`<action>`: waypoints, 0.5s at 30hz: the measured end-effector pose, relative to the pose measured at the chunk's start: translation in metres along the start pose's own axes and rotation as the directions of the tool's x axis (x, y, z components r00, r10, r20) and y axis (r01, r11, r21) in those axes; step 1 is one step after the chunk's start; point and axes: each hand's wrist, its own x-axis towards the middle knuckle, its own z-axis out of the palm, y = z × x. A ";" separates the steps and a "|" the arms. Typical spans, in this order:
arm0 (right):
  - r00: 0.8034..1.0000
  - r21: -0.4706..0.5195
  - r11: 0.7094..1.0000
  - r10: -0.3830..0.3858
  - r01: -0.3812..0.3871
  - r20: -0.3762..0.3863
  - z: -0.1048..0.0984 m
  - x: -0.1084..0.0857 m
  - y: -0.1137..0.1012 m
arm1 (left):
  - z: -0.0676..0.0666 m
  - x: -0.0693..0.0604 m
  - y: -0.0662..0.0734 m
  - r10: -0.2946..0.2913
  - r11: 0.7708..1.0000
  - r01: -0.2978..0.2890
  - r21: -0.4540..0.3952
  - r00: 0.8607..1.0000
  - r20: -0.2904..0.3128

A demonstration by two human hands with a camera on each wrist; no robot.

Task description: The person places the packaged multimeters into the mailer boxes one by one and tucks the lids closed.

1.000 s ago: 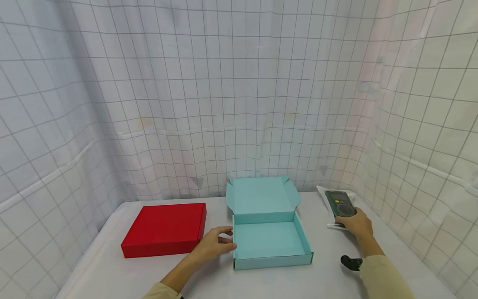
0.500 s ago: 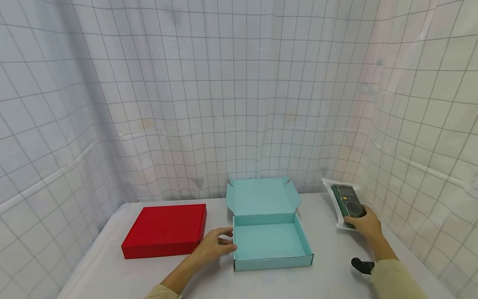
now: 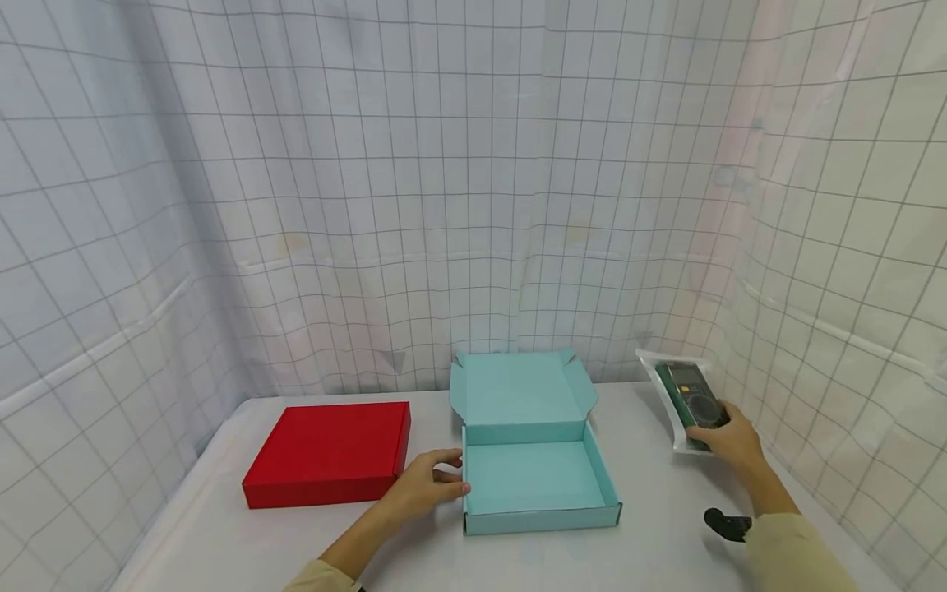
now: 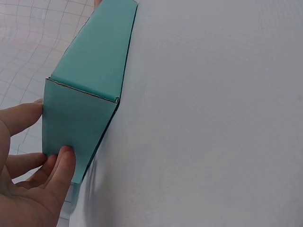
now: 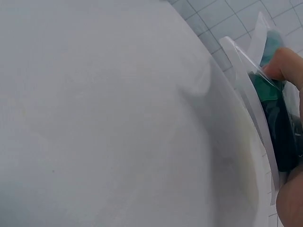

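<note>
Right grip (image 3: 736, 440), multimeter (image 3: 694, 403) lengthwise away-left, screen (image 3: 685, 372) farthest

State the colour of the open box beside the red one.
The open box is light turquoise; the head view shows it best.

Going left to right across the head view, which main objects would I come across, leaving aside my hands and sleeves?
Closed red box → open teal box → bagged multimeter.
</note>
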 end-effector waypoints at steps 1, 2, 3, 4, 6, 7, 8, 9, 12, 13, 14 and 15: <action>1.000 0.005 1.000 0.001 -0.001 0.000 -0.001 0.000 -0.001 | 0.000 0.000 0.000 0.000 1.000 0.000 0.000 1.000 0.000; 1.000 0.006 1.000 0.001 -0.001 0.000 -0.002 0.000 -0.002 | 0.000 0.000 0.000 0.000 1.000 0.000 -0.001 1.000 0.000; 1.000 0.006 1.000 -0.001 0.001 0.001 -0.003 0.001 -0.003 | 0.000 0.000 0.000 0.000 1.000 0.000 -0.002 1.000 0.001; 1.000 0.003 1.000 -0.005 0.005 0.003 -0.004 0.001 -0.004 | 0.000 0.000 0.000 0.001 1.000 -0.001 -0.003 1.000 0.000; 1.000 -0.006 1.000 -0.018 0.018 0.010 -0.006 0.002 -0.004 | 0.000 0.000 0.000 0.002 1.000 -0.002 -0.004 1.000 0.000; 1.000 -0.012 1.000 -0.025 0.025 0.014 -0.007 0.002 -0.005 | 0.000 0.000 0.000 0.001 1.000 -0.001 -0.006 1.000 0.000; 0.999 -0.014 0.999 -0.033 0.034 0.021 -0.008 0.003 -0.004 | 0.000 0.000 0.000 0.001 1.000 -0.001 -0.008 1.000 -0.001; 0.999 -0.014 0.999 -0.043 0.044 0.029 -0.009 0.003 -0.004 | 0.000 0.000 0.001 0.001 1.000 -0.001 -0.009 1.000 -0.001; 0.996 -0.019 0.997 -0.071 0.072 0.049 -0.013 0.003 -0.005 | 0.000 0.000 0.001 0.000 1.000 0.000 -0.013 1.000 -0.002; 0.995 -0.020 0.997 -0.079 0.081 0.055 -0.014 0.003 -0.005 | 0.000 0.000 0.001 0.000 1.000 0.000 -0.015 1.000 -0.002; 0.994 -0.020 0.996 -0.087 0.088 0.061 -0.015 0.003 -0.006 | 0.000 0.000 0.001 -0.001 1.000 0.001 -0.017 1.000 -0.001; 0.993 -0.022 0.995 -0.094 0.095 0.065 -0.016 0.003 -0.007 | 0.000 -0.001 0.001 -0.002 1.000 0.002 -0.019 1.000 -0.001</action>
